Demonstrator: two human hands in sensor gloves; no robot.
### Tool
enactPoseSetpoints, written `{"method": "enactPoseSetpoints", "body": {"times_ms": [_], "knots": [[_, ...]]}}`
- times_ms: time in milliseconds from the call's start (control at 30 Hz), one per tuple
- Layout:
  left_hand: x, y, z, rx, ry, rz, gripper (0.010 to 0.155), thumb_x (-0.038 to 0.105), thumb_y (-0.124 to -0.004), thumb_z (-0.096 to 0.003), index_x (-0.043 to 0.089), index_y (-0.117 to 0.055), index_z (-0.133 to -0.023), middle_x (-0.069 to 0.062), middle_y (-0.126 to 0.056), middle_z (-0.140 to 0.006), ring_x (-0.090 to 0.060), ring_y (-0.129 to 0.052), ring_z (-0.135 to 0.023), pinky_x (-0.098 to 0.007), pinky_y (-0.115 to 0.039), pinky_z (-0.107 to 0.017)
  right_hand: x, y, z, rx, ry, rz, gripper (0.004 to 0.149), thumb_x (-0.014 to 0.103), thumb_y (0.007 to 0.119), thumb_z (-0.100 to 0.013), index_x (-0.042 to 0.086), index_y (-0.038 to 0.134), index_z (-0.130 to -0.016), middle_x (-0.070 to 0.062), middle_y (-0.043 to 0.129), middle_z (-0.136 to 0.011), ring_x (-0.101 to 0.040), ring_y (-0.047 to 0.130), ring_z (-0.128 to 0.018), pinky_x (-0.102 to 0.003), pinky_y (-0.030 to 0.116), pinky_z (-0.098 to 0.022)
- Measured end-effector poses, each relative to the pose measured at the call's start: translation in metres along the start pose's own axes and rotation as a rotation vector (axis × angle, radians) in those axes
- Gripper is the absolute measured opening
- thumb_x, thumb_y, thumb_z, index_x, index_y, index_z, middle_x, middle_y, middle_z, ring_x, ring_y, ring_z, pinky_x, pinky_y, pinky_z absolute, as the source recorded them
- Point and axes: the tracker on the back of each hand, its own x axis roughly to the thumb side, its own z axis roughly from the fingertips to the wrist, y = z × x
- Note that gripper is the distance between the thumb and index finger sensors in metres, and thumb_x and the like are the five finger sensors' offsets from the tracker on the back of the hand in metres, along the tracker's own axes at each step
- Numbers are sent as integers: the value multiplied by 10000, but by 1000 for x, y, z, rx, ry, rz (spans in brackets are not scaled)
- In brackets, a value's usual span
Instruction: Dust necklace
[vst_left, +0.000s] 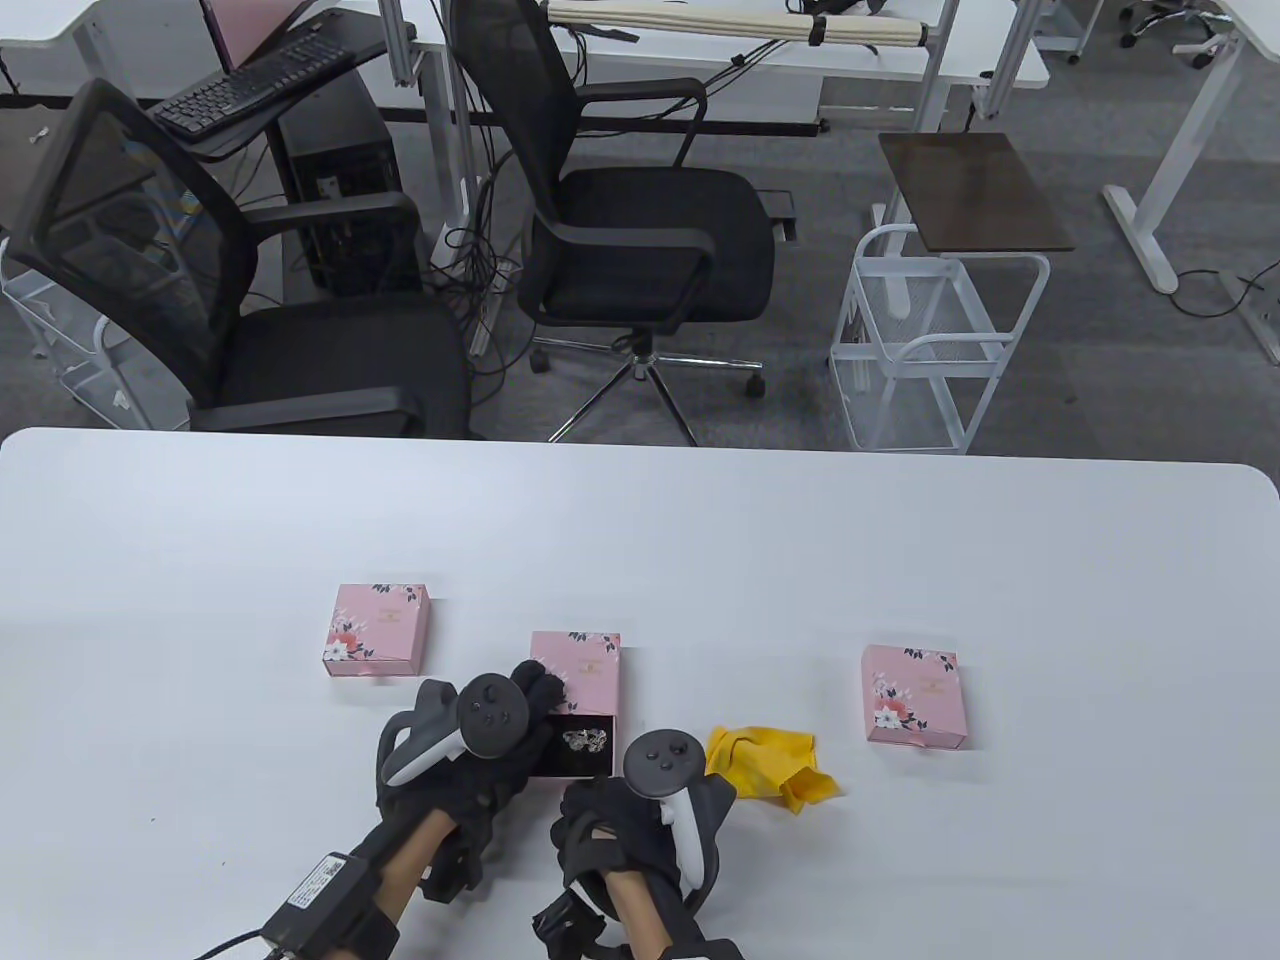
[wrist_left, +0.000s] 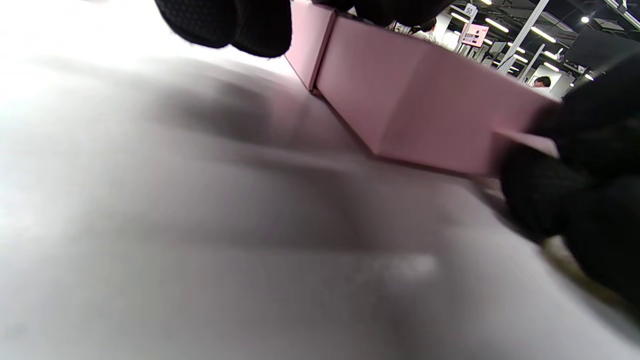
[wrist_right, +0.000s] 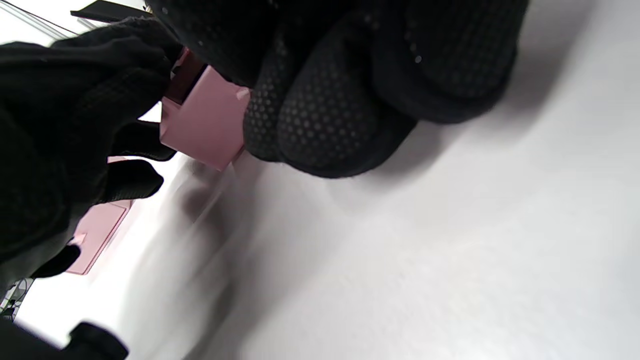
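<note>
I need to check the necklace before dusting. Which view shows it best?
The table view: the necklace lies in the open box, seen from above. Both wrist views show only the box's pink sides and gloved fingers, not the necklace.

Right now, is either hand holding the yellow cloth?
No. The yellow cloth lies loose on the table, right of the right hand, while the left hand is at the middle box.

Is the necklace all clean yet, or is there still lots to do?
Not yet. Done: the middle pink box is slid open, showing the necklace in its black tray. Now: the left hand holds the box and the right hand is at the tray's near end. Left: the yellow cloth lies unused, so dusting hasn't started.
</note>
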Motion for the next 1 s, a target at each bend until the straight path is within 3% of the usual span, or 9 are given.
{"method": "enactPoseSetpoints", "body": {"times_ms": [200, 700, 1000], "knots": [[1, -1, 0, 12, 5, -10, 551, 424, -555, -623, 366, -386, -1144, 103, -283, -1247, -292, -562, -1018, -511, -595, -732, -9, -2, 5, 60, 27, -53, 389, 273, 740, -662, -31, 775, -902, -139, 967, -667, -287, 1021, -428, -393, 882, -340], [3, -5, 2, 25, 12, -38, 560, 427, -553, -624, 361, -361, -1146, 96, -264, -1248, -310, -561, -1019, -519, -591, -733, -14, 0, 10, 70, 30, -82, 389, 271, 736, -669, -32, 772, -910, -155, 963, -691, -311, 1020, -449, -409, 878, -358], [3, -4, 1, 22, 12, -33, 558, 424, -553, -624, 362, -365, -1146, 95, -266, -1249, -308, -561, -1019, -518, -590, -735, -14, 1, 9, 104, 14, -164, 506, 351, 683, -685, -74, 717, -956, -208, 926, -759, -358, 997, -510, -435, 863, -401]]}}
